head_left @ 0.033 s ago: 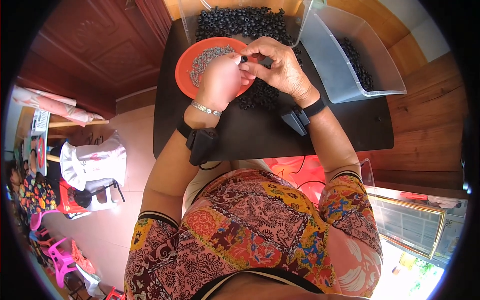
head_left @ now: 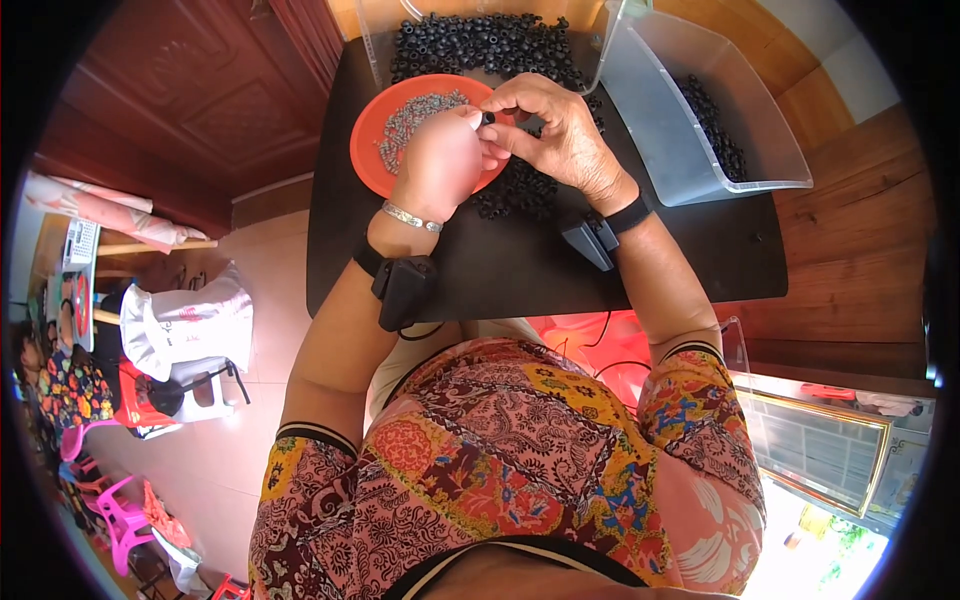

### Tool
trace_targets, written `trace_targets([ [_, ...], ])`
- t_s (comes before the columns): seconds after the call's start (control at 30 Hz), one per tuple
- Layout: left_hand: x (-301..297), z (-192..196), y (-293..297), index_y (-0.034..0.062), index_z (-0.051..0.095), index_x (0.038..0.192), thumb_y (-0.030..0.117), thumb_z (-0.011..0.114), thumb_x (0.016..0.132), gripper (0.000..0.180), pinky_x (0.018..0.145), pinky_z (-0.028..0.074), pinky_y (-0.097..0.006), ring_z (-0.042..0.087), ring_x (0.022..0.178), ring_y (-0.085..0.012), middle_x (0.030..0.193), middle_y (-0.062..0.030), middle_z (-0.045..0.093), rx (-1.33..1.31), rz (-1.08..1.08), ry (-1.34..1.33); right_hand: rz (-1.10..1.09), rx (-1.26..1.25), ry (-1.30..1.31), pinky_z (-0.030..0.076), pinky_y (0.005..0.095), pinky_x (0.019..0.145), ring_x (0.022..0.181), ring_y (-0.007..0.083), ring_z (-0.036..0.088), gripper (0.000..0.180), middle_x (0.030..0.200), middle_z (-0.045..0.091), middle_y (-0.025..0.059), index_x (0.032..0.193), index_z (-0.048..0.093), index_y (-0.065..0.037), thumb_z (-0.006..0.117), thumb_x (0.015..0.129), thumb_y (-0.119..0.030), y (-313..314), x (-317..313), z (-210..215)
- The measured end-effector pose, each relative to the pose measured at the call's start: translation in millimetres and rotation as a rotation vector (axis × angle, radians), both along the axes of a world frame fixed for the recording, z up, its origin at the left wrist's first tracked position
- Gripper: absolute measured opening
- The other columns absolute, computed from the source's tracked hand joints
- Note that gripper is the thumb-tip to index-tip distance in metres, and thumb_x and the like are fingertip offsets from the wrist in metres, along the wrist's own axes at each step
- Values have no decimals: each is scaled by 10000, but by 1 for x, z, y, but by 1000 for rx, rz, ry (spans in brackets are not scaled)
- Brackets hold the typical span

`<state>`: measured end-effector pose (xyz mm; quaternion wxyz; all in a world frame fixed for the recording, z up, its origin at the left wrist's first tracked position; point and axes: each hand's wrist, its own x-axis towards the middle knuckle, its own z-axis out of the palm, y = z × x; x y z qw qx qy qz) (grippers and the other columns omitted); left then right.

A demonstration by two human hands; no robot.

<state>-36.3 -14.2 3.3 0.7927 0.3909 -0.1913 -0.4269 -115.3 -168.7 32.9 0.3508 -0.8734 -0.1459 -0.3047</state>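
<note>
Over the right side of a round orange-red plate [head_left: 368, 165], my two hands meet at a small round black part [head_left: 488, 118] with a hole in it. My left hand [head_left: 440, 165] is closed, its thumb tip against the part; its other fingers are partly hidden. From the right, my right hand [head_left: 568, 140] reaches the same part, thumb and forefinger closed around it. Many small grey pieces [head_left: 408, 122], too small to make out, are heaped on the plate. Loose black parts [head_left: 522, 195] of the same kind are spread on the dark table [head_left: 500, 265] below my hands.
Behind the plate stands a clear container [head_left: 375, 50] piled with black parts. A translucent grey bin [head_left: 650, 135] at the right holds more of them. A wooden panel [head_left: 850, 250] borders the table's right side. White sacks [head_left: 195, 320] and pink stools [head_left: 122, 520] are at the left.
</note>
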Motion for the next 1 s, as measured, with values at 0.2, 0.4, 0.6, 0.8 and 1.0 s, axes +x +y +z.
trace_targets([
  [0.2,5,-2,0,66,553,983,222,509,883,190,719,456,-276,617,791,-167,866,-38,623,20,12,-45,-10,-59,-52,502,275,687,782,174,601,191,862,603,55,952,642,-42,704,778,-86,-1,3,-2],
  [0.4,9,4,3,52,573,951,224,513,882,195,716,458,-268,620,788,-170,866,-51,632,5,60,-87,-16,-20,-102,506,276,684,790,187,612,184,879,618,69,968,642,-40,687,795,-82,3,12,-10],
  [0.6,26,6,15,37,594,907,249,518,885,226,743,448,-300,611,816,-198,869,-81,639,8,230,-11,-85,-162,-16,498,317,689,774,245,606,153,841,634,83,944,653,-53,667,802,-106,4,12,-13],
  [0.8,33,9,19,17,585,899,243,518,882,235,740,438,-315,609,822,-232,866,-101,634,75,399,84,-42,-368,112,491,356,717,802,269,598,107,820,646,64,858,656,-64,668,758,-102,5,14,-25],
  [1.0,31,9,17,7,583,894,237,512,879,242,729,440,-324,608,806,-236,855,-112,630,85,418,104,57,-417,279,489,352,724,808,259,600,127,807,640,58,842,661,-74,683,717,-70,-3,8,-16],
])
